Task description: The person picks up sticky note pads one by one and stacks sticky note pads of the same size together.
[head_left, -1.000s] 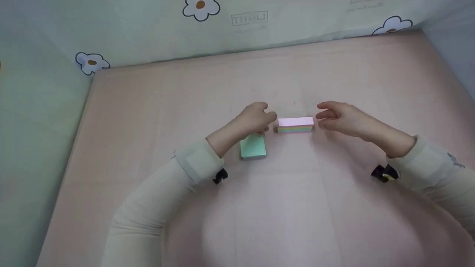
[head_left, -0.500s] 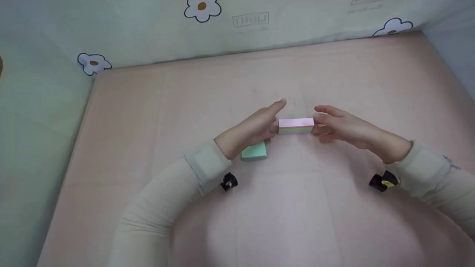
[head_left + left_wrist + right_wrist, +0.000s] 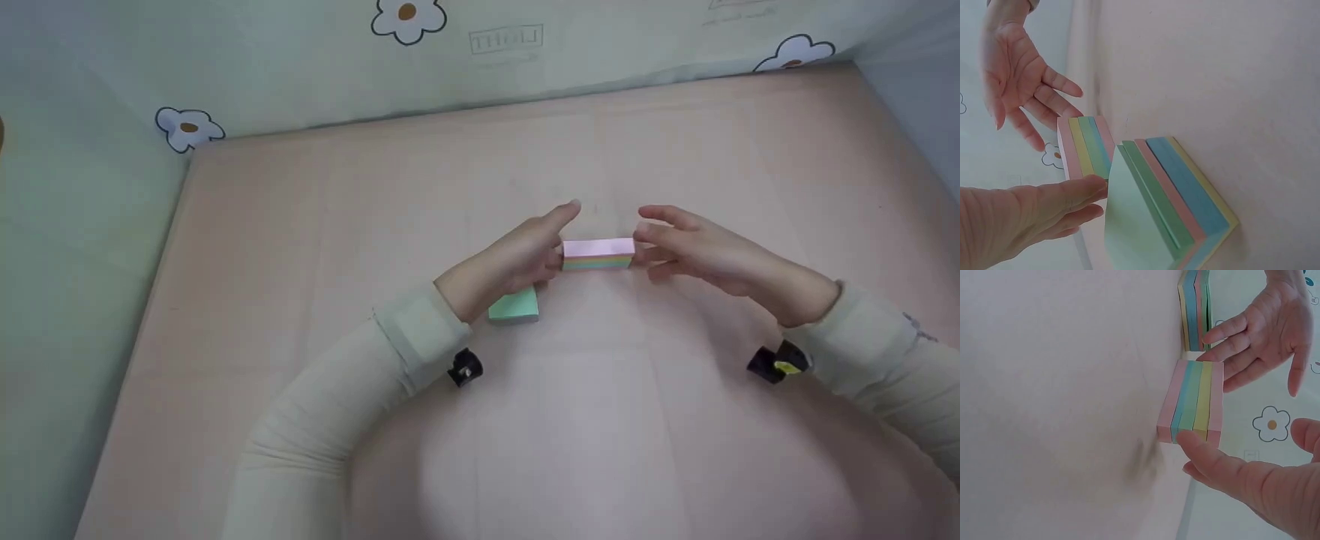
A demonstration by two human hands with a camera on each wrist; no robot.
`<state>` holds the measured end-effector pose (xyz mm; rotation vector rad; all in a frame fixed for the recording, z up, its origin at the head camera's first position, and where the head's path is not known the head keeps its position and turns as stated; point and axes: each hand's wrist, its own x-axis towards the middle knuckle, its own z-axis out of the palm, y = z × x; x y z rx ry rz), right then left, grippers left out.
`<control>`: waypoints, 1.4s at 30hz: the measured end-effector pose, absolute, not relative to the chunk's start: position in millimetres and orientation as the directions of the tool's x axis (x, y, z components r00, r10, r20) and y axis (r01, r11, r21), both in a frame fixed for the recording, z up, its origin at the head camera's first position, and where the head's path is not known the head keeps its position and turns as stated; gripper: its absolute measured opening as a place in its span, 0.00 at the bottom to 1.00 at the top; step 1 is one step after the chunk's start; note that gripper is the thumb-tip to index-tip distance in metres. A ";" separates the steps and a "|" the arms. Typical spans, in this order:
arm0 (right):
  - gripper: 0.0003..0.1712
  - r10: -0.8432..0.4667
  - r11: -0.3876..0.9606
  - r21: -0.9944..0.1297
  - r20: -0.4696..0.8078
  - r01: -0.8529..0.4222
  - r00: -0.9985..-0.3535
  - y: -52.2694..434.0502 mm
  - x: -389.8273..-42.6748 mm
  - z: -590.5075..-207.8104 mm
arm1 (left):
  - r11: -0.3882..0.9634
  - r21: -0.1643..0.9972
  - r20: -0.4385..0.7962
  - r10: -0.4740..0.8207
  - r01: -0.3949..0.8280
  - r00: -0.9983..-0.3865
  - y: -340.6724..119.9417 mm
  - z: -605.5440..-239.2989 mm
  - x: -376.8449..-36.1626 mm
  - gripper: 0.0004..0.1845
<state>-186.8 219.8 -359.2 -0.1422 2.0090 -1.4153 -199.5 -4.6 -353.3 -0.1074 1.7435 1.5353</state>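
Observation:
A pad of sticky notes with a pink top and coloured layers [image 3: 598, 253] lies flat on the pink tabletop [image 3: 600, 420]. My left hand [image 3: 553, 238] is at its left end, with straight fingers [image 3: 1081, 188] touching the end face. My right hand [image 3: 646, 236] is at the right end, where a straight finger [image 3: 1199, 444] rests against the pad [image 3: 1192, 402]. A second pad with a green top [image 3: 514, 306] lies just below my left hand, partly hidden by it. Its striped side [image 3: 1174, 197] shows in the left wrist view.
Pale green walls with flower prints [image 3: 187, 127] enclose the tabletop at the back and on both sides. Cream sleeves [image 3: 352, 390] cover both forearms. A small black device [image 3: 465, 369] sits at each wrist.
My left hand has moved right from above the green pad to the pink pad's left end, fingers now straightened. My right hand has closed in on the right end. The pads have stayed put.

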 end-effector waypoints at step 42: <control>0.43 -0.434 0.438 -0.850 -0.484 0.292 -0.759 219.5 -189.2 -360.1 | 0.208 0.804 -0.585 0.447 -0.557 -0.677 -2.1 -355.0 -200.8 0.40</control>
